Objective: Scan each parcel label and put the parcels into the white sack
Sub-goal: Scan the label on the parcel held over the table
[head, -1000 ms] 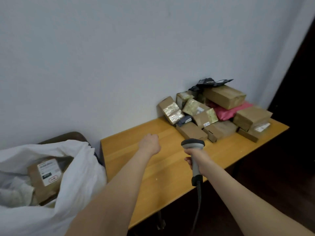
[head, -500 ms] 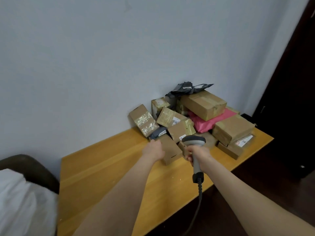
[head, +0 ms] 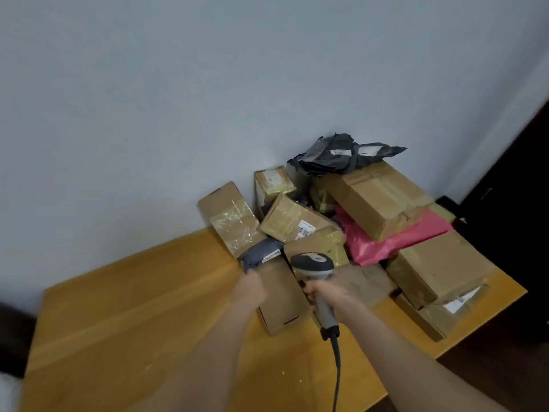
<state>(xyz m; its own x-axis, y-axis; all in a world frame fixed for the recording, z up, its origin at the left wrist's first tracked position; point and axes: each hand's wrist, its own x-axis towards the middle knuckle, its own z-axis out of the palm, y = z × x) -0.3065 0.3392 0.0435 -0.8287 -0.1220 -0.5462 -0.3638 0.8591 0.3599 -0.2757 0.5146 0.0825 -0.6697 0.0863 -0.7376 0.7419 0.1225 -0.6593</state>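
Note:
A heap of parcels lies at the table's far right corner against the wall. It holds brown taped boxes, a pink mailer [head: 395, 236] and a black mailer [head: 332, 157] on top. My left hand [head: 251, 288] reaches the near edge of a small grey parcel [head: 263, 255], beside a flat brown box [head: 283, 301]; its fingers are hidden behind the back of the hand. In my right hand [head: 329, 294] I grip the handle of a grey barcode scanner [head: 312, 263], head toward the heap. Only a sliver of the white sack [head: 6, 394] shows at the bottom left.
The wooden table [head: 133, 322] stretches bare to the left of the heap. Its right edge drops off beside a large box [head: 436, 269] with a labelled flat box beneath. A dark doorway stands at the far right. The scanner's cable [head: 337, 370] hangs toward me.
My view swung right, so the sack slid almost out of frame. Both hands moved forward to the heap; the left hand now touches the grey parcel and the scanner is nearer the boxes.

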